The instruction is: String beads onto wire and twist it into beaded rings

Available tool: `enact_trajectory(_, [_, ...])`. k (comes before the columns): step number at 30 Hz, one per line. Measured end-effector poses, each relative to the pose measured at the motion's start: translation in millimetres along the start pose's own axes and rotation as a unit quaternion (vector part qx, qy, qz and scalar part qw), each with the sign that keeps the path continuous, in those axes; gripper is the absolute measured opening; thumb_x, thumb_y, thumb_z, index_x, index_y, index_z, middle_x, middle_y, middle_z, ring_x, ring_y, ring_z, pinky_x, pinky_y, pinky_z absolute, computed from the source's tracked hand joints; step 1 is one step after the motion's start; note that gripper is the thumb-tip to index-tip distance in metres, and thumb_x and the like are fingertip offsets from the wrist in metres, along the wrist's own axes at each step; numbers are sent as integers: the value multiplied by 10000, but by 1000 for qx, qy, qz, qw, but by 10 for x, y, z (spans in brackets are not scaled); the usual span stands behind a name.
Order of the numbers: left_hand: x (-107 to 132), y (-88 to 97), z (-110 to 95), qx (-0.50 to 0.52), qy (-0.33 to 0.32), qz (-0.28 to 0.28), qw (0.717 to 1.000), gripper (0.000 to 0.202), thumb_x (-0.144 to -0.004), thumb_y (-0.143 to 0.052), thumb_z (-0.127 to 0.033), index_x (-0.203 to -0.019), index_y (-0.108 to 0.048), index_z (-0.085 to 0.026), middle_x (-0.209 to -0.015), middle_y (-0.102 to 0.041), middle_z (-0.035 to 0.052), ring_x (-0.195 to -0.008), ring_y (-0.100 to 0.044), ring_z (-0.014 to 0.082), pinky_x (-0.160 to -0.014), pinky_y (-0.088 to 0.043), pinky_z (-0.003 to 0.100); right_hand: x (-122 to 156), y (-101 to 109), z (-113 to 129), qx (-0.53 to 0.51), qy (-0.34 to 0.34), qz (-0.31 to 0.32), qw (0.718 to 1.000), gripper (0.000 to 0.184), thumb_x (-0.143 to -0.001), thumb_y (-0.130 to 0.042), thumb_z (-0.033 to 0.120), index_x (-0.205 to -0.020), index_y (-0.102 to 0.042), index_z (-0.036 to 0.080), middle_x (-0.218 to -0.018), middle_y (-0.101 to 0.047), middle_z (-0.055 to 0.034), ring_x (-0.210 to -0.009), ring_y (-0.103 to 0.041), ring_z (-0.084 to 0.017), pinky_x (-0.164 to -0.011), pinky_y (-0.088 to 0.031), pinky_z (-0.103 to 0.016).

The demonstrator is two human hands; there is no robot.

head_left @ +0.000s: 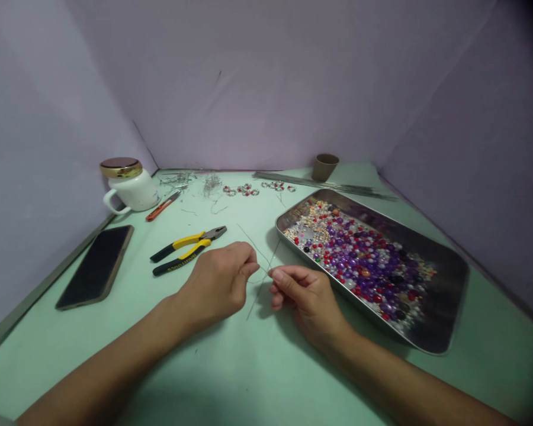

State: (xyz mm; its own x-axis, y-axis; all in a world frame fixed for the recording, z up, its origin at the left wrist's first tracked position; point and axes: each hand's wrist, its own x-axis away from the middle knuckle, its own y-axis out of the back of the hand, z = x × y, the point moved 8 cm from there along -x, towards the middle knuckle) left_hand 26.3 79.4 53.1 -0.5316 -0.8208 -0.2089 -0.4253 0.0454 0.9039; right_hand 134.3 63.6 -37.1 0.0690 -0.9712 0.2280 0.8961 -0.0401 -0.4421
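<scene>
Thin metal wires (274,253) cross one another between my two hands, low over the green tabletop. My left hand (224,275) pinches a wire with thumb and forefinger, its back turned up. Just to the right, my right hand (308,299) is closed on the wires where they meet, thumb on top. One wire end slants up to the left and another points down toward me. Beside my right hand stands a metal tray (459,307) holding many purple, red, white and gold beads (359,254). Pliers (189,248) with yellow and black handles lie beyond my left hand.
At the left are a phone (96,266), a lidded white mug (137,190) and an orange cutter knife (163,207). Wire scraps (211,184), beaded wire pieces (242,190), a bundle of straight wires (350,188) and a brown cup (325,168) lie toward the back wall.
</scene>
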Motion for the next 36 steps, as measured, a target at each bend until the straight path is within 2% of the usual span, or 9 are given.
enact_trajectory(3, [-4,-29,42,6,-39,-51,998,153,-811,-378,-193,-688,-465,-164,-598,-495,-5,-537,-425,103,-519,-316,234,6,-19,-3,2,1,19,1000,217,-626,-727,310,-683,-651,115,-521,-601,-7,-399,-523,-77,-406,-454,-203])
enact_trajectory(8, [21,-52,40,50,-113,-99,987,146,-811,-382,-175,-692,-465,-157,-614,-493,4,-543,-419,97,-513,-320,224,24,-135,-50,-5,-22,116,993,207,-666,-697,313,-667,-651,111,-507,-586,8,-367,-515,-60,-372,-437,-166])
enact_trajectory(10, [12,-52,43,81,-115,-81,987,147,-810,-381,-174,-688,-462,-155,-603,-478,-6,-529,-405,89,-505,-317,216,30,-163,-76,-6,-34,141,989,209,-675,-689,316,-669,-652,110,-499,-582,14,-352,-508,-55,-365,-443,-164])
enact_trajectory(16, [-34,-124,84,187,-50,70,979,155,-803,-380,-206,-672,-448,-160,-567,-419,-43,-513,-353,73,-485,-303,195,66,-219,-113,10,-72,182,981,198,-654,-702,299,-645,-641,110,-479,-580,25,-331,-505,-53,-344,-433,-150])
enact_trajectory(23, [12,-283,-51,206,-75,120,968,156,-794,-397,-194,-663,-472,-152,-563,-440,-45,-517,-369,69,-499,-319,192,172,-327,-196,45,-125,250,959,196,-662,-687,297,-607,-632,118,-483,-594,15,-353,-532,-60,-335,-391,-133])
enact_trajectory(26, [-52,-274,20,204,-56,91,973,148,-793,-422,-192,-704,-531,-145,-609,-521,-23,-559,-450,79,-543,-372,200,113,-289,-189,13,-99,196,975,214,-648,-700,314,-604,-633,115,-502,-590,15,-355,-523,-60,-353,-416,-154])
enact_trajectory(31, [-92,199,194,62,10,-115,991,189,-790,-461,-219,-832,-634,-155,-913,-629,67,-892,-540,179,-820,-401,325,0,-101,-76,-14,-25,36,999,214,-619,-731,304,-688,-661,114,-537,-612,-8,-413,-537,-71,-425,-463,-185])
enact_trajectory(33, [-41,268,147,55,36,-121,990,191,-777,-468,-199,-822,-649,-161,-912,-642,63,-846,-567,174,-778,-428,309,-11,-71,-62,-10,-19,13,1000,213,-610,-739,297,-688,-665,114,-543,-619,-15,-425,-545,-75,-436,-470,-191])
enact_trajectory(36, [31,148,16,99,71,-60,991,192,-755,-483,-191,-811,-662,-153,-816,-669,47,-743,-592,153,-697,-452,265,-14,-70,-57,-12,-14,13,1000,202,-606,-743,290,-678,-670,116,-541,-621,-14,-424,-547,-75,-439,-475,-192])
